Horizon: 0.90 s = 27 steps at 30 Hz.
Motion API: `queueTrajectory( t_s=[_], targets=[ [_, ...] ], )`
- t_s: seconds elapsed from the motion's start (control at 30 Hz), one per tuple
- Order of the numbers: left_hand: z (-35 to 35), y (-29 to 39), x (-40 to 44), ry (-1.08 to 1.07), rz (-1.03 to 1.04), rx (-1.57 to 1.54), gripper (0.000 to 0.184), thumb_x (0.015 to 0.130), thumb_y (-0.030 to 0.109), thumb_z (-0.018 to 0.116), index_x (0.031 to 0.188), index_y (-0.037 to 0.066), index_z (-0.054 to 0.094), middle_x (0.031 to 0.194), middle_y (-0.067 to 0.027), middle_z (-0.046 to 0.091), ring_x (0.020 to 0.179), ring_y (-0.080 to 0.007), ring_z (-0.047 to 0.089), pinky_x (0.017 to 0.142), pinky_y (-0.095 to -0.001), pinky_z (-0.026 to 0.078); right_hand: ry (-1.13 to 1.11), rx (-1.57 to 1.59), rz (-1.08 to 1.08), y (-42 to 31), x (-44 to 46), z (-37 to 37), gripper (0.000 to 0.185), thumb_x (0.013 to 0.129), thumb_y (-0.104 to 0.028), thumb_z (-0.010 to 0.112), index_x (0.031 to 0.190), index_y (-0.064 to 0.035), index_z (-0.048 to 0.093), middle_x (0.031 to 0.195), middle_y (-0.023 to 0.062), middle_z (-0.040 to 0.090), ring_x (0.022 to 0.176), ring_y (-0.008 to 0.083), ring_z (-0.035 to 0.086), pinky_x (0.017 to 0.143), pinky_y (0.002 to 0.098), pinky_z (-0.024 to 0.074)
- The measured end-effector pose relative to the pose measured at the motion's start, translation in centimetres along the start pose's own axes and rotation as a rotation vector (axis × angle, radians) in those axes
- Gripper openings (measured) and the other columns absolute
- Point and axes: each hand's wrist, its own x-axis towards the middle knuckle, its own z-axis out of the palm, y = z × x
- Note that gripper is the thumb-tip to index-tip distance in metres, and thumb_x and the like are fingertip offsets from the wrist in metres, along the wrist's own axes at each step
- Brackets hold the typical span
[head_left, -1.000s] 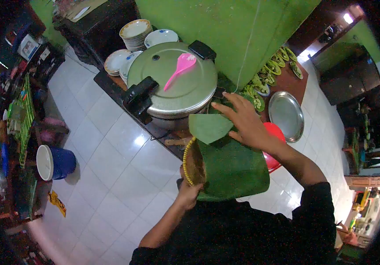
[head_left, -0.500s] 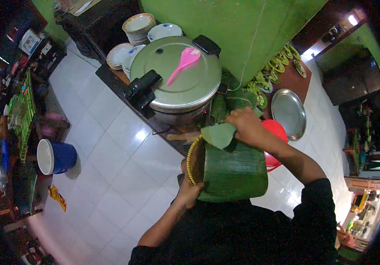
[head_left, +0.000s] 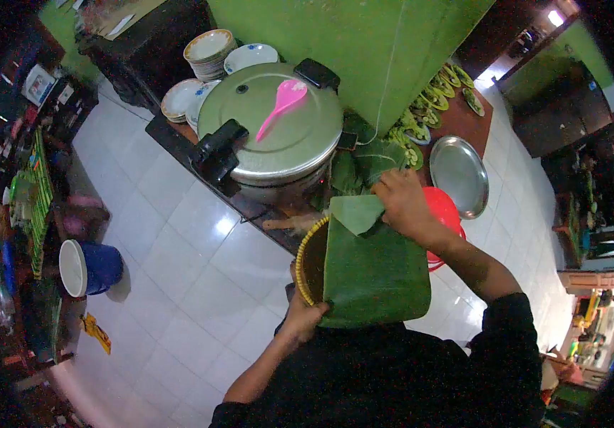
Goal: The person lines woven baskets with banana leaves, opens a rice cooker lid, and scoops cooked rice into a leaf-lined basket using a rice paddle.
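Head camera: the one view, looking forward and steeply down from above the black shirt [head_left: 392,374].
Left hand [head_left: 305,315] and right hand [head_left: 405,208]: near, around the middle.
Lidded pot [head_left: 243,146]: seen from above, just beyond the hands.
Green wall [head_left: 343,32]: ahead, at the top edge.
Tiled floor [head_left: 171,299]: farther down, bending away in the wide, dark-rimmed view.

We had a lg, wide green leaf [head_left: 378,278] w/ a paler piece [head_left: 355,212] at its upper edge (fold or separate bit, we couldn't tell). It hid part of our basket [head_left: 300,265], whose curved yellow rim & brown inside showed at L.
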Motion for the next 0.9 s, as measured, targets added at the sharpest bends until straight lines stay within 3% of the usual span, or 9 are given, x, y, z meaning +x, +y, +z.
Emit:
queueTrajectory(
  t_s=[0.13,0.33,0.4,0.5,0.57,0.6,0.7,0.8,0.9],
  targets=[
    [-1.9,-4.6,0.4,-0.012,0.07,0.154,0.077,0.062,-0.006,0.057,0.128,0.001,0.019,0.126,-0.0109,0.034,0.116,-0.0216,0.034,0.096,-0.032,0.029,0.123,0.096,0.236,2.6,-0.2,1.4,0.039,0.055,-0.019,0.067,0.09,-0.0079,0.056,0.089,0.0104,0.053,0.088,0.0266,0.05,0.073,0.0383,0.0383],
    [-2.6,-3.0,-1.8,0.024,-0.187,0.131,0.065,0.066,-0.004,0.058,0.123,-0.001,0.028,0.118,-0.0108,0.044,0.11,-0.0223,0.041,0.092,-0.0323,0.034,0.262,0.425,0.659,12.3,-1.1,7.8,0.043,0.058,-0.015,0.07,0.094,0.0029,0.056,0.084,0.0157,0.061,0.07,0.0283,0.06,0.063,0.0362,0.0467],
    [-2.0,-1.8,-3.0,0.104,-0.163,0.054,0.061,0.067,-0.003,0.057,0.122,-0.002,0.031,0.116,-0.0103,0.046,0.107,-0.0217,0.044,0.09,-0.0326,0.036,0.212,0.585,0.817,15.4,-1.3,10.7,0.046,0.062,-0.022,0.072,0.097,0.0029,0.056,0.086,0.0162,0.062,0.072,0.0268,0.061,0.064,0.0353,0.0469],
    [-2.4,-1.6,-4.0,0.144,-0.155,-0.007,0.057,0.069,-0.003,0.055,0.122,-0.002,0.032,0.114,-0.0096,0.047,0.105,-0.0207,0.045,0.088,-0.033,0.038,0.162,1.178,0.926,15.7,-0.7,15.6,0.056,0.064,-0.031,0.072,0.105,0.0024,0.052,0.088,0.0164,0.061,0.077,0.0247,0.06,0.067,0.034,0.0462],
    [-2.2,-1.3,-4.6,0.157,-0.162,-0.07,0.054,0.072,-0.002,0.054,0.122,-0.001,0.032,0.114,-0.0093,0.047,0.104,-0.0202,0.046,0.086,-0.0329,0.039,0.402,0.596,0.981,15.9,1.2,17.7,0.061,0.066,-0.034,0.071,0.111,0.0016,0.048,0.084,0.0155,0.061,0.076,0.0231,0.059,0.069,0.0325,0.0457],
    [-1.8,-0.5,-4.9,0.169,-0.169,-0.118,0.053,0.073,-0.002,0.053,0.122,-0.001,0.032,0.115,-0.0094,0.047,0.103,-0.0201,0.046,0.086,-0.0327,0.04,0.51,0.303,0.985,15.7,1.8,18.7,0.064,0.067,-0.035,0.07,0.113,0.0013,0.045,0.083,0.0151,0.061,0.075,0.0223,0.058,0.069,0.0317,0.0455],
    [-1.2,1.2,-4.6,0.238,-0.133,-0.07,0.048,0.077,0.001,0.05,0.122,-0.001,0.032,0.115,-0.0096,0.046,0.1,-0.02,0.048,0.083,-0.0323,0.042,0.562,0.559,0.78,10.9,4.8,11.6,0.07,0.068,-0.041,0.068,0.118,-0.0018,0.039,0.084,0.016,0.06,0.075,0.0227,0.058,0.067,0.0326,0.0461],
    [0.3,2.9,-4.3,0.276,-0.084,-0.153,0.044,0.081,0.003,0.048,0.121,0.0,0.032,0.114,-0.0101,0.046,0.098,-0.0196,0.049,0.081,-0.0324,0.044,-0.011,1.37,0.645,3.4,4.7,0.8,0.057,0.076,-0.038,0.061,0.118,-0.0049,0.041,0.081,0.0102,0.06,0.074,0.0165,0.056,0.068,0.0297,0.044],
    [1.0,3.1,-3.1,0.282,-0.073,-0.323,0.04,0.083,0.005,0.047,0.12,-0.001,0.033,0.112,-0.0106,0.046,0.097,-0.02,0.049,0.08,-0.0331,0.045,-0.155,1.188,0.453,-1.3,1.5,-3.9,0.055,0.077,-0.034,0.061,0.118,-0.0034,0.04,0.097,0.0118,0.057,0.09,0.0193,0.054,0.079,0.0322,0.0423]
  ],
)
